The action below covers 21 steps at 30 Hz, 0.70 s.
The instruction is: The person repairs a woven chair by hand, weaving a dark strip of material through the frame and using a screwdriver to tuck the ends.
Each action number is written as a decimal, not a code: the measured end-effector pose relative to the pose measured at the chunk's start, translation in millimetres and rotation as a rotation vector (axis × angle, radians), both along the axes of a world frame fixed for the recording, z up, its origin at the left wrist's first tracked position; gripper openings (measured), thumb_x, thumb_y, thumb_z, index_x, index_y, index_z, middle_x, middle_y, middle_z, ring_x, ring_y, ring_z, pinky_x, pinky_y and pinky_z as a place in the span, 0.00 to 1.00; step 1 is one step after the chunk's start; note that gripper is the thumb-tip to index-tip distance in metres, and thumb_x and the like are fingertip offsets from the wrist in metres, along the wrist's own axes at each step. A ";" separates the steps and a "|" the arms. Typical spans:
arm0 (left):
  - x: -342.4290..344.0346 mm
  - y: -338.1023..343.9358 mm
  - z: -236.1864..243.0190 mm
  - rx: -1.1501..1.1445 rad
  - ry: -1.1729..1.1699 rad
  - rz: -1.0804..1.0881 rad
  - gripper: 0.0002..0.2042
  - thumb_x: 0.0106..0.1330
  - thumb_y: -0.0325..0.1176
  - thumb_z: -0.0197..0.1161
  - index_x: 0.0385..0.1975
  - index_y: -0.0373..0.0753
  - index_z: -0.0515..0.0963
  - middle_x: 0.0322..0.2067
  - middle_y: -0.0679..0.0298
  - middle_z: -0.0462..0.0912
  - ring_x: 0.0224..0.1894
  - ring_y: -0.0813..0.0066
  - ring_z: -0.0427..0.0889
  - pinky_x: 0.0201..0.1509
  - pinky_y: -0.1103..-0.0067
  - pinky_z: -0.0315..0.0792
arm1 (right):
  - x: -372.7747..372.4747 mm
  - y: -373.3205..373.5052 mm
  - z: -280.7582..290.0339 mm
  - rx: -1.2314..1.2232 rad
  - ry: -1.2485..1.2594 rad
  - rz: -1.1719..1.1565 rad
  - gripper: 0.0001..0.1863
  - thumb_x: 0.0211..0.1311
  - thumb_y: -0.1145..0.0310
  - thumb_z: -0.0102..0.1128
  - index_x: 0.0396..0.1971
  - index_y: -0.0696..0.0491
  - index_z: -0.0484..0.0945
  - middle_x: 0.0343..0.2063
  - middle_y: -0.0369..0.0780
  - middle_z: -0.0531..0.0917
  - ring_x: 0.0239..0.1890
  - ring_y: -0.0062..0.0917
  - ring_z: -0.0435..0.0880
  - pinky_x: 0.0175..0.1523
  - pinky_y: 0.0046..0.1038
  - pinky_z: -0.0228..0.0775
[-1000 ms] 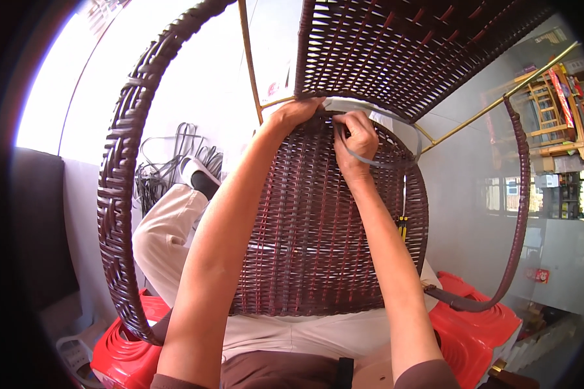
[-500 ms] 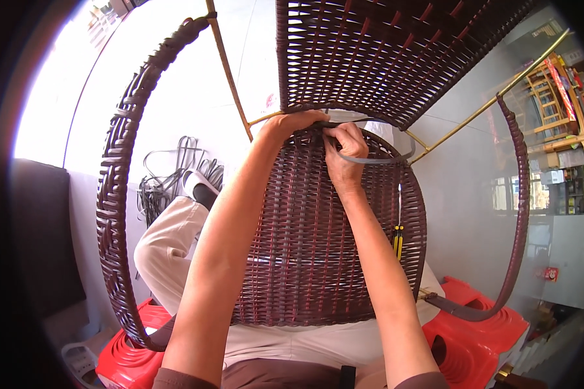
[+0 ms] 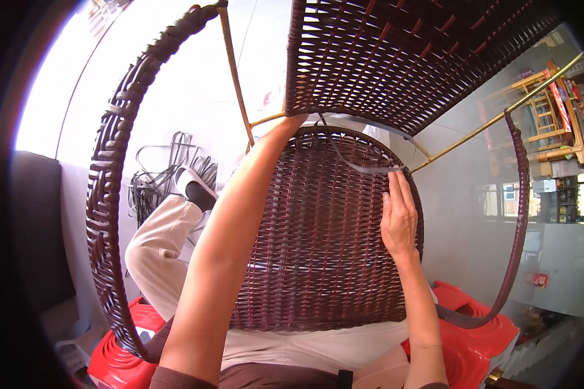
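Note:
A dark brown woven wicker seat (image 3: 324, 240) of a chair lies across my lap, its rounded edge away from me. My left hand (image 3: 296, 122) reaches past that edge, under the woven backrest (image 3: 383, 58); its fingers are hidden there. A flat grey weaving strip (image 3: 363, 170) loops from the seat's far edge over to the right. My right hand (image 3: 401, 217) lies over the right side of the seat with fingers stretched out, the fingertips at the strip. Whether they press on it I cannot tell.
Wrapped armrests curve at the left (image 3: 107, 194) and right (image 3: 522, 194), joined to bare brass-coloured frame rods (image 3: 474, 137). Red plastic stools (image 3: 480, 343) stand on both sides. A heap of loose strips (image 3: 152, 185) lies on the floor near my shoe (image 3: 191, 185).
My right hand has moved right and nearer from the seat's far edge, its fingers straightening. The strip's loop has shifted. My left hand has gone further under the backrest. A yellow-handled tool is now hidden.

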<state>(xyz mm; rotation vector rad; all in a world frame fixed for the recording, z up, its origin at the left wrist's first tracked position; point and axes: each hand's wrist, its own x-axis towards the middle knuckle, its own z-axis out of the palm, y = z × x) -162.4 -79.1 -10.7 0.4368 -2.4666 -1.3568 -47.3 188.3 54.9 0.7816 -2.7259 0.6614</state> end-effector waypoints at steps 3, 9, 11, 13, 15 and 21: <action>-0.2 -4.3 0.8 -0.027 0.021 0.054 0.10 0.56 0.32 0.60 0.37 0.37 0.75 0.30 0.61 0.77 0.33 0.72 0.75 0.38 0.76 0.71 | -15.0 -11.9 13.5 0.062 -0.082 0.092 0.20 0.60 0.78 0.43 0.53 0.62 0.65 0.55 0.50 0.67 0.55 0.40 0.69 0.60 0.32 0.62; -18.2 -2.5 -0.1 -0.032 0.070 0.104 0.10 0.57 0.32 0.59 0.37 0.37 0.75 0.31 0.60 0.77 0.35 0.71 0.75 0.40 0.75 0.71 | -47.4 -32.6 -4.2 0.124 0.022 0.103 0.22 0.59 0.79 0.43 0.55 0.61 0.64 0.56 0.49 0.65 0.58 0.41 0.65 0.63 0.33 0.58; -20.9 -4.1 -0.9 -0.040 0.080 0.120 0.10 0.58 0.32 0.58 0.37 0.36 0.75 0.32 0.59 0.76 0.35 0.70 0.74 0.40 0.74 0.70 | -58.8 -36.1 -11.1 0.007 0.033 0.134 0.20 0.59 0.76 0.45 0.53 0.60 0.66 0.53 0.49 0.69 0.56 0.41 0.67 0.61 0.34 0.60; -26.5 -0.4 -4.7 -0.038 0.086 0.125 0.10 0.58 0.32 0.58 0.38 0.36 0.74 0.32 0.59 0.76 0.36 0.70 0.74 0.41 0.74 0.70 | -69.1 -44.6 -13.8 -0.025 -0.044 0.150 0.18 0.60 0.74 0.46 0.51 0.60 0.67 0.49 0.49 0.71 0.53 0.42 0.69 0.58 0.34 0.62; -28.0 0.5 -4.8 -0.039 0.100 0.142 0.10 0.58 0.33 0.58 0.38 0.36 0.74 0.33 0.58 0.76 0.36 0.69 0.74 0.41 0.73 0.70 | -84.0 -59.5 -10.4 -0.137 -0.153 0.213 0.13 0.61 0.70 0.46 0.45 0.58 0.70 0.38 0.48 0.78 0.43 0.42 0.74 0.47 0.37 0.65; -32.4 4.9 -3.9 -0.048 0.135 0.169 0.11 0.59 0.33 0.56 0.38 0.36 0.74 0.34 0.57 0.76 0.38 0.68 0.74 0.43 0.72 0.69 | -143.6 -95.7 -23.6 0.011 -0.452 0.251 0.18 0.58 0.56 0.53 0.41 0.52 0.78 0.38 0.40 0.81 0.41 0.31 0.78 0.47 0.30 0.68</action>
